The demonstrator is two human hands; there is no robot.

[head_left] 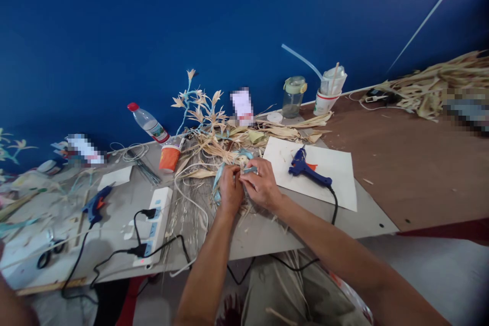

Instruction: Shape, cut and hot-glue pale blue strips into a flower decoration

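Note:
My left hand (231, 191) and my right hand (263, 183) meet over the near middle of the table, fingers pinched close together. A light-blue strip (217, 191) hangs beside my left fingers, and more of the same blue shows by my right fingers. A small pale piece (243, 161) shows just beyond the fingertips; its exact kind is hard to make out. Dried corn husks (225, 155) lie right behind my hands. Standing behind them is a branch of pale husk flowers (198, 112) with blue-wrapped stems. My fingers hide most of what they grip.
A blue glue gun (311, 170) rests on white paper (346, 191) at right; another glue gun (95, 206) lies left. A power strip (162, 209) with black cords, an orange cup (169, 158), a tilted bottle (151, 125) and scissors (49, 252) are leftward. Another person's arm (13, 298) enters lower left.

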